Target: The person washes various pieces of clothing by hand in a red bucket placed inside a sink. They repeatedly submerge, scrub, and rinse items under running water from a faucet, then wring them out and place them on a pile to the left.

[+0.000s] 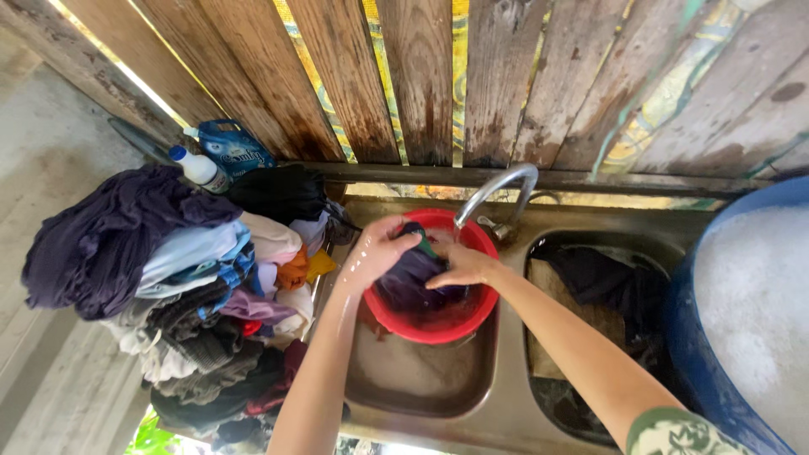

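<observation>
Red basin (472, 324) in the left sink (404, 383) holds a dark garment (410, 278) gripped by both hands (375, 250) (462, 265)' fingers under the tap (497, 190); a big clothes pile (168, 286) remains unwashed.

Basin (484, 244) in L sink (421, 379), under tap (497, 190); clothes pile (177, 278) to its L.

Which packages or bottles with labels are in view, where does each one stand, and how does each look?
Blue pouch: soft refill bag with printed front, leaning on the wooden fence behind the clothes pile.
White bottle: blue cap, lying tilted just left of the pouch, atop the pile.
No signs or screens.
</observation>
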